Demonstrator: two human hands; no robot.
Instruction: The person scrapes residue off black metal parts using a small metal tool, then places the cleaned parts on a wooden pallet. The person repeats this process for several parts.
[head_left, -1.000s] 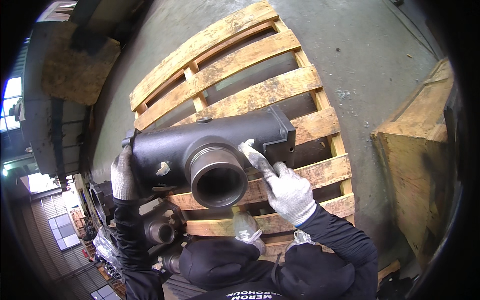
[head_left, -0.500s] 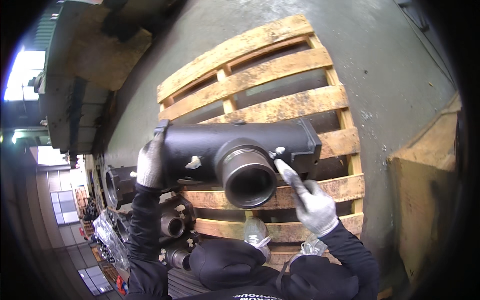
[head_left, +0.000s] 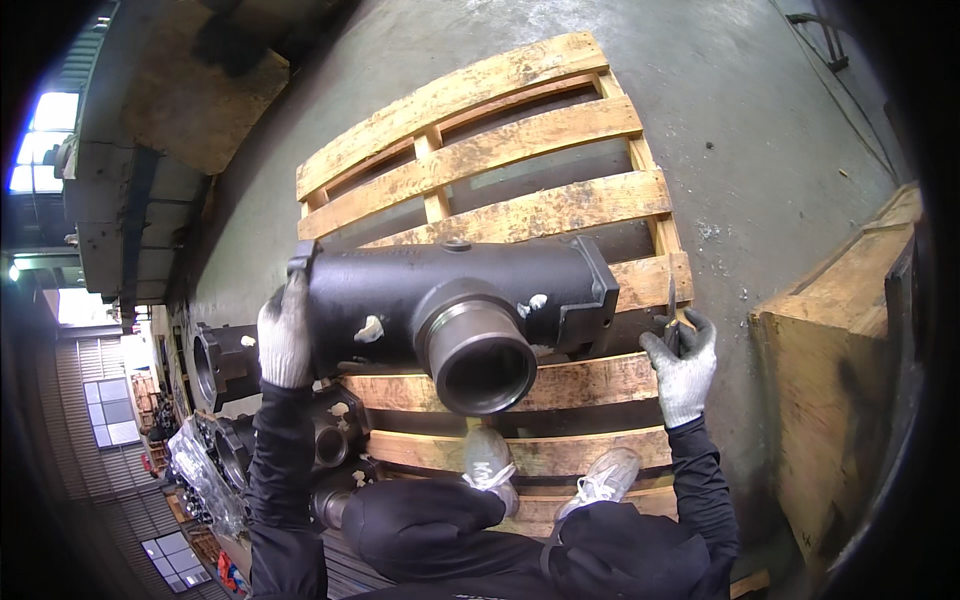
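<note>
A large black cast-iron tee pipe fitting (head_left: 430, 290) with a round open branch lies across a wooden pallet (head_left: 480, 160). My left hand (head_left: 285, 335), in a grey glove, grips the fitting's left end flange. Off the fitting's right end, my gloved right hand (head_left: 683, 365) holds a thin dark tool (head_left: 671, 310) upright. My two grey shoes (head_left: 490, 465) stand on the pallet's near boards, just below the branch opening.
More black cast fittings (head_left: 225, 365) and plastic-wrapped parts lie at the lower left. A wooden crate (head_left: 830, 400) stands to the right on the concrete floor (head_left: 780, 150). Steel structures rise at the upper left.
The fitting has shifted right and lower onto the pallet. My right hand has left the fitting's front and moved out past its right end, now holding a thin tool.
</note>
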